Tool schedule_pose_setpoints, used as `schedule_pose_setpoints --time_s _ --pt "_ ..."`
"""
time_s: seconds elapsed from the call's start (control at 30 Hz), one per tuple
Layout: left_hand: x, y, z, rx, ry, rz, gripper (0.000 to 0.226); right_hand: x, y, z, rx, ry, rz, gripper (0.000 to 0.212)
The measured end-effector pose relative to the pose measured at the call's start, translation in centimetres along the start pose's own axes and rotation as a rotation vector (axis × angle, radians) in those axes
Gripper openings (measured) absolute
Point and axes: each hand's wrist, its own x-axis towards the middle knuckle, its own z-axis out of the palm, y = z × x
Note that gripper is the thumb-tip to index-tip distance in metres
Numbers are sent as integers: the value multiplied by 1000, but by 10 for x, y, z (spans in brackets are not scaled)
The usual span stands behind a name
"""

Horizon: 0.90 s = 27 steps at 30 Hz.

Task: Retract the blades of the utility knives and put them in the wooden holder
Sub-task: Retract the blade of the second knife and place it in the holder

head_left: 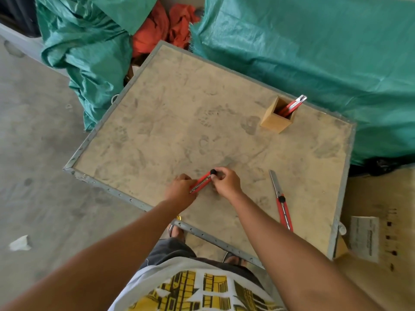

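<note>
Grip: left hand (182, 187) clasped slim red plastic utility knife (200, 183), right hand (226, 181) pinched its black slider | handling: light, rigid; hold body | square wooden holder (277, 117) well apart

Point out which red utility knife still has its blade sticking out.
The knife lying on the table, right of both hands: its grey blade is extended. The held knife shows none, and those in the wooden holder stand upright.
</note>
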Motion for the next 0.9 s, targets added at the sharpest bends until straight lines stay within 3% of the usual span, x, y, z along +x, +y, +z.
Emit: schedule_pose_setpoints --time_s 0.17,0.27,0.47,0.7,0.9 --pt "-7 9 -11 -80 43 63 37 -9 -9 -4 303 124 64 11" --pt "-13 19 -26 -160 57 103 44 -17 -23 -25 404 130 7 9" --pt "-27 49 -69 -342 1 208 51 -33 -55 -95 382 146 -185 18" --pt "-44 109 -80 -890 15 127 53 -58 -78 -162 409 125 -339 24" --pt "-50 152 -83 -1080 92 150 46 -90 -72 -185 256 -100 -391 22"
